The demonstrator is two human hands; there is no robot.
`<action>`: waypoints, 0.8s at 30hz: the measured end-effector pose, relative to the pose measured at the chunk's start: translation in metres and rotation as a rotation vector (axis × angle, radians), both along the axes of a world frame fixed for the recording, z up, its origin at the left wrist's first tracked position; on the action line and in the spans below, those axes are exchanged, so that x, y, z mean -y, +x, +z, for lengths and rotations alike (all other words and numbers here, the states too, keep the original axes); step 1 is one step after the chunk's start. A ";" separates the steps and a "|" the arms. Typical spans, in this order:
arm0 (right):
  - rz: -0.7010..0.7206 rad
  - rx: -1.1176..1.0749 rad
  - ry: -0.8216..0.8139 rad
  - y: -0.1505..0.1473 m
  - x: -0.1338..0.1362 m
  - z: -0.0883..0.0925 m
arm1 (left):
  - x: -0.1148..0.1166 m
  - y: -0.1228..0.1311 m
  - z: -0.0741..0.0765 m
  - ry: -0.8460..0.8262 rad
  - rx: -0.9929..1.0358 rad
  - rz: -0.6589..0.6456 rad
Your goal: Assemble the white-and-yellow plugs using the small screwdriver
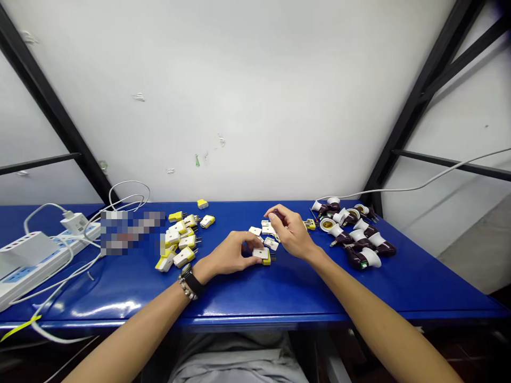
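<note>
My left hand (233, 255) rests on the blue table (279, 292), fingers curled around a white and yellow plug (263, 256) lying at the table's middle. My right hand (289, 229) hovers just beyond it, fingers pinched on a small dark tool handle (275, 215), possibly a screwdriver. Loose white plug halves (266, 231) lie between and behind the two hands. A watch and bead bracelet sit on my left wrist.
A pile of white and yellow plugs (179, 244) lies left of centre. Several dark brown and white lamp-holder adapters (355, 234) cluster at the right. A white power strip (35, 255) with cables sits at far left. A white wall rises behind, with black frame struts on both sides.
</note>
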State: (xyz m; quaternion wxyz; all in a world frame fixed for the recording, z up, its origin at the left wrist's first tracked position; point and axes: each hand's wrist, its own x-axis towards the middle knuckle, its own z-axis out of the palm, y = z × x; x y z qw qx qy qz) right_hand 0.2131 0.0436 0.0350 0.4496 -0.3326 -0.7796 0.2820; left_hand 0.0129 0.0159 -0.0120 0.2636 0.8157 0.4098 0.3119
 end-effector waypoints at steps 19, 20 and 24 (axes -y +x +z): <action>0.058 0.565 0.094 0.006 -0.002 -0.003 | -0.027 -0.059 0.002 -0.173 -0.130 0.191; 0.056 0.579 0.077 0.006 -0.002 -0.003 | -0.027 -0.059 0.003 -0.163 -0.128 0.205; 0.120 0.750 0.003 0.009 -0.004 -0.001 | -0.024 -0.050 0.008 -0.119 -0.076 0.291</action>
